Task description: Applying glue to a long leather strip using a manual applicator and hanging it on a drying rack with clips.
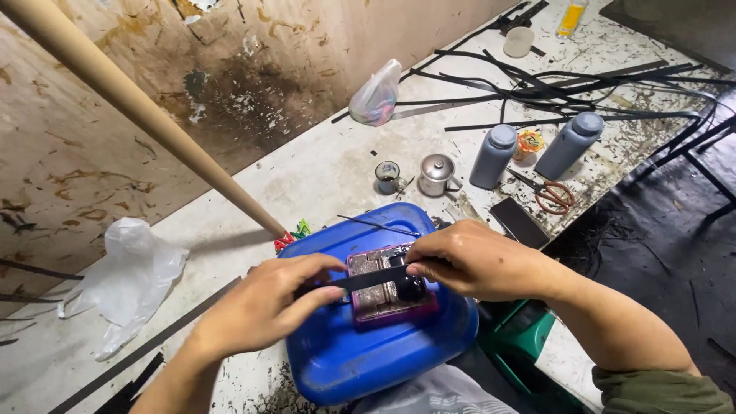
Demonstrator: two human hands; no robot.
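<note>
A black strip is held taut between the left hand and right hand, both pinched shut on it, above a purple tray on a blue canister at the desk's near edge.

We are in a rough workshop: our stained workbench runs along a blotched plywood wall, strewn with black strips, scissors, two grey bottles, small metal pots and plastic bags.
</note>
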